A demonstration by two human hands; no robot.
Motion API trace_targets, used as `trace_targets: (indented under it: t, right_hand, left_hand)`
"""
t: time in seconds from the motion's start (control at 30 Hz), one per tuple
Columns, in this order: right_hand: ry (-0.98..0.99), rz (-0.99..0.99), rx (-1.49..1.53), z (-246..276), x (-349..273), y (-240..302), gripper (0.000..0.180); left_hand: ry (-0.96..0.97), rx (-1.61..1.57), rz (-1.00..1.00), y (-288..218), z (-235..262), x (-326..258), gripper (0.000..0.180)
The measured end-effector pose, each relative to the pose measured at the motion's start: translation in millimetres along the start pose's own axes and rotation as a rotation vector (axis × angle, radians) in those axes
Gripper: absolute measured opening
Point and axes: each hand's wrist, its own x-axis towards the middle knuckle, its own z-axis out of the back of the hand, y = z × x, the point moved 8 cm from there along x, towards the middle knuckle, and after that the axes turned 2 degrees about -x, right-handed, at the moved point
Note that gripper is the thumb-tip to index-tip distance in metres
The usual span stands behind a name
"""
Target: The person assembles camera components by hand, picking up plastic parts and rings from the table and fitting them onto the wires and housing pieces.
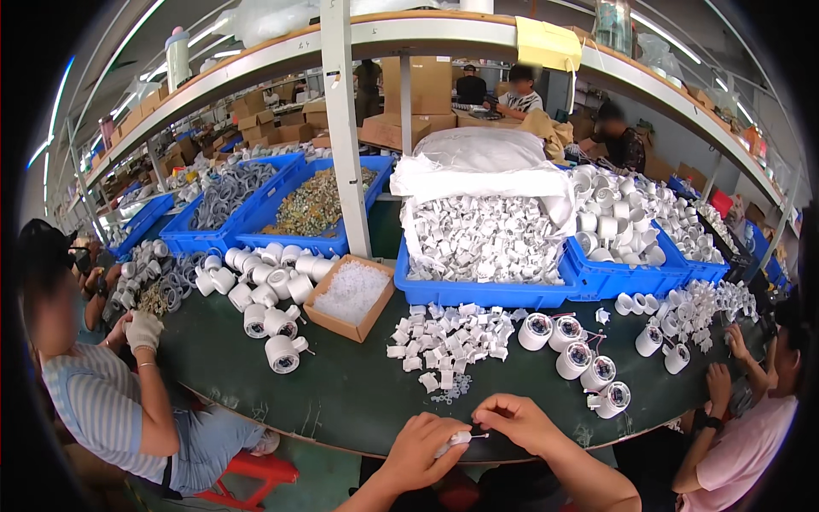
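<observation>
Near the table's front edge, my left hand is closed around a small white plastic part. A thin stem or wire with a pale tip sticks out of it toward the right. Just right of it, my right hand has thumb and forefinger pinched together; anything between them is too small to make out. Ahead of my hands lie a heap of white plastic clips and a little scatter of translucent rings. To the right stand several round white housings with circuit parts and wires showing.
A cardboard box of small clear pieces stands left of the clips. Behind them, a blue bin holds more white parts under a shelf post. White cylindrical housings lie further left. Co-workers sit at left and right.
</observation>
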Motion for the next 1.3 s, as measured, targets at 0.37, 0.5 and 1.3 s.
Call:
trace_targets:
  t: [0.37, 0.5, 1.3]
  right_hand:
    - [-0.163, 0.697, -0.942, -35.9, 35.4, 40.7, 0.02]
    - [-0.104, 0.733, -1.044, -40.3, 31.5, 48.1, 0.023]
    - [-0.076, 0.35, -0.108, -5.8, -35.7, 36.4, 0.018]
  left_hand:
    - [-0.102, -0.002, 0.002, 0.7, 2.1, -5.7, 0.032]
    - [-0.104, 0.001, 0.005, 4.5, 1.3, -6.9, 0.033]
    - [-0.053, 0.3, 0.048, -15.2, -14.0, 13.4, 0.02]
